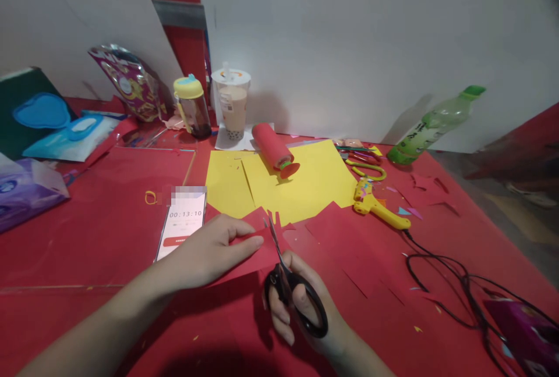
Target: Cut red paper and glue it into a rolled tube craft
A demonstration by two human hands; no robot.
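My left hand pinches a piece of red paper between thumb and fingers. In my right hand is a pair of black-handled scissors, thumb and fingers through the loops. Their blades point away from me and lie at the right edge of the red paper, slightly parted. Beyond the hands, yellow paper sheets lie flat. On them rests a red paper roll with a green and red round piece at its near end. More red paper lies right of the scissors.
A phone showing a timer lies by my left forearm. To the right are a yellow glue gun with a coiled black cord and a tilted green bottle. A milk tea cup and a yellow-lidded bottle stand at the back.
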